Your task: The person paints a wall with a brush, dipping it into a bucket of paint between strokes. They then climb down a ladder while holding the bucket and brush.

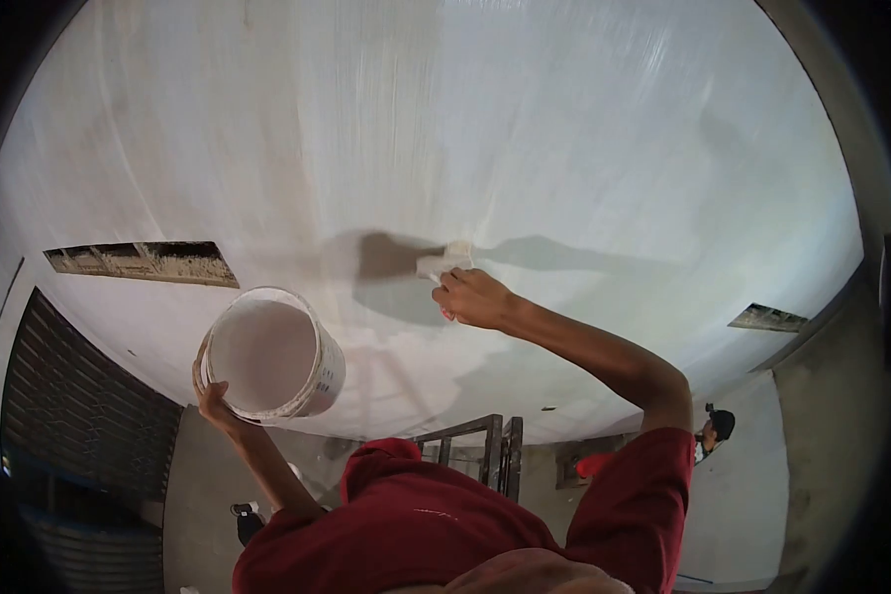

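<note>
White plaster or paint covered the broad ceiling surface [525, 129] that filled the upper two thirds of the frame, streaked with faint brush marks.

Item one: right hand [473, 297], centre of the frame, fingers curled tight around the handle of a brush [444, 262]; the brush's pale head lay against the ceiling surface just above the knuckles, with a dark shadow stretching left of it.

Item two: left hand [213, 399], lower left of centre, gripping a white bucket [272, 353] by its lower rim, fingers wrapped under the edge. The bucket was tilted, its open mouth facing the camera, the inside coated pale pinkish white. It sat well apart from the brush, lower and to the left.

Item three: red sleeves and a red shirt [416, 525], bottom centre of the frame, belonging to the person at work.

Item four: rectangular opening [141, 262] in the ceiling surface, left of the frame, rough inside; a smaller second opening [768, 318] at the right.

Item five: dark metal frame [485, 445], possibly a ladder or scaffold top, bottom centre behind the shirt.

Item six: another person [715, 428], small, lower right, too far off to tell more.
</note>
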### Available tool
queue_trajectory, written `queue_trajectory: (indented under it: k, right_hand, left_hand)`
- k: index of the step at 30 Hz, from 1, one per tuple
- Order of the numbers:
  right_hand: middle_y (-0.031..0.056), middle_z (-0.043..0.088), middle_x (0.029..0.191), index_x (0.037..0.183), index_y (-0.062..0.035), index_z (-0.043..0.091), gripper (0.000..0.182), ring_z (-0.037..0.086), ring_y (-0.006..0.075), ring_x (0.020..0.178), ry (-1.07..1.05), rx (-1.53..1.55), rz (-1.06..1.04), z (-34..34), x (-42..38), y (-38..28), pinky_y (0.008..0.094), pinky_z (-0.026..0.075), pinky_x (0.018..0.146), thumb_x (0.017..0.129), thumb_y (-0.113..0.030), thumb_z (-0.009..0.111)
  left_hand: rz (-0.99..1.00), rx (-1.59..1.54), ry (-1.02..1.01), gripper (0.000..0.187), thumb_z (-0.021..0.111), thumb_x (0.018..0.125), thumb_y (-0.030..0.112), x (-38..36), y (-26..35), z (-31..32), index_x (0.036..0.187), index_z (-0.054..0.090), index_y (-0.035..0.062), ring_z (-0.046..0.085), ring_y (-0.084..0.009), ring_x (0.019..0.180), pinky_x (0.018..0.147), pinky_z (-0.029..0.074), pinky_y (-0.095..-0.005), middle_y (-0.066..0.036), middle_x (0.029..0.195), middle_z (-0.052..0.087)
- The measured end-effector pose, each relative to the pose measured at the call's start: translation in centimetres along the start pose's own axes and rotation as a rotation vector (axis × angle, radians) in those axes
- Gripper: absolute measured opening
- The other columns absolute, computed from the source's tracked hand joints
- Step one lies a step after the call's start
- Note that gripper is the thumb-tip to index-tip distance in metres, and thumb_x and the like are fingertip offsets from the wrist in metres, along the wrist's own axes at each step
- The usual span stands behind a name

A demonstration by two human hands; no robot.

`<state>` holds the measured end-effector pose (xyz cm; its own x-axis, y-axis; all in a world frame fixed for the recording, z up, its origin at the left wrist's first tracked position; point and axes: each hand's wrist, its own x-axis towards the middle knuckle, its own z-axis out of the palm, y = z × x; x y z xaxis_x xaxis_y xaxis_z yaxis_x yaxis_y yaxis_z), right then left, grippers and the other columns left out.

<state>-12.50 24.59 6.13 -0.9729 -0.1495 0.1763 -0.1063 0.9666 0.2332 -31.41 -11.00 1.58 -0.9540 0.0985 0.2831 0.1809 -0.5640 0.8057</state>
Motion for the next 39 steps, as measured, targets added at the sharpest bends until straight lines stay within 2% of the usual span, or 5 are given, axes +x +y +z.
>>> queue_trajectory:
  k: [13, 18, 21, 29, 39]
  right_hand:
    - [0.0088, 0.043, 0.05, 0.06, -0.0001, 0.043, 0.026, 0.032, 0.0195, 0.048, 0.577, -0.359, 0.053, -35.0, 5.1, 7.7, 0.0365, 0.034, 0.048, 0.085, -0.001, 0.049]
    - [0.0079, 0.067, 0.087, 0.095, -0.0075, 0.065, 0.012, 0.064, 0.0241, 0.081, 0.317, -0.595, 0.567, -27.3, 3.7, 11.9, 0.0345, 0.053, 0.076, 0.085, -0.013, 0.063]
    - [0.0236, 0.057, 0.119, 0.09, -0.0065, 0.062, 0.016, 0.062, 0.0313, 0.105, 0.466, -0.674, 0.19, -15.3, 1.0, 7.0, 0.0338, 0.056, 0.08, 0.075, -0.012, 0.064]
    - [0.0246, 0.062, 0.096, 0.087, -0.0064, 0.062, 0.018, 0.063, 0.0355, 0.088, 0.027, -0.064, 0.148, 4.6, -4.5, -0.7, 0.0395, 0.055, 0.066, 0.08, -0.023, 0.063]
    - [0.0106, 0.063, 0.058, 0.065, 0.0015, 0.061, 0.021, 0.058, 0.0163, 0.048, 0.791, 0.328, 0.849, -26.0, 1.0, 10.5, 0.0323, 0.05, 0.048, 0.083, -0.009, 0.06]
  left_hand:
    - [-0.148, -0.03, 0.022, 0.067, 0.044, 0.064, 0.024, 0.4, -0.7, -3.1, 0.124, 0.051, -0.0062, 0.056, -0.0331, 0.108, 0.091, 0.048, -0.0406, -0.022, 0.116, 0.056]
    - [-0.121, 0.024, -0.009, 0.067, 0.044, 0.065, 0.024, -0.5, 0.2, -1.3, 0.125, 0.051, -0.0063, 0.057, -0.0329, 0.108, 0.09, 0.049, -0.0404, -0.022, 0.116, 0.056]
    - [-0.069, 0.052, -0.033, 0.067, 0.044, 0.065, 0.025, -0.4, -0.1, -0.7, 0.125, 0.05, -0.007, 0.056, -0.0327, 0.108, 0.09, 0.049, -0.0404, -0.022, 0.117, 0.056]
    - [-0.075, -0.029, -0.032, 0.062, 0.044, 0.068, 0.023, -0.8, 0.0, -0.1, 0.122, 0.051, -0.0073, 0.058, -0.0293, 0.098, 0.08, 0.051, -0.0361, -0.02, 0.11, 0.057]
    - [-0.116, -0.092, -0.043, 0.07, 0.044, 0.062, 0.021, -0.6, -0.4, -0.1, 0.125, 0.05, -0.0082, 0.058, -0.0355, 0.107, 0.089, 0.051, -0.0408, -0.025, 0.117, 0.056]
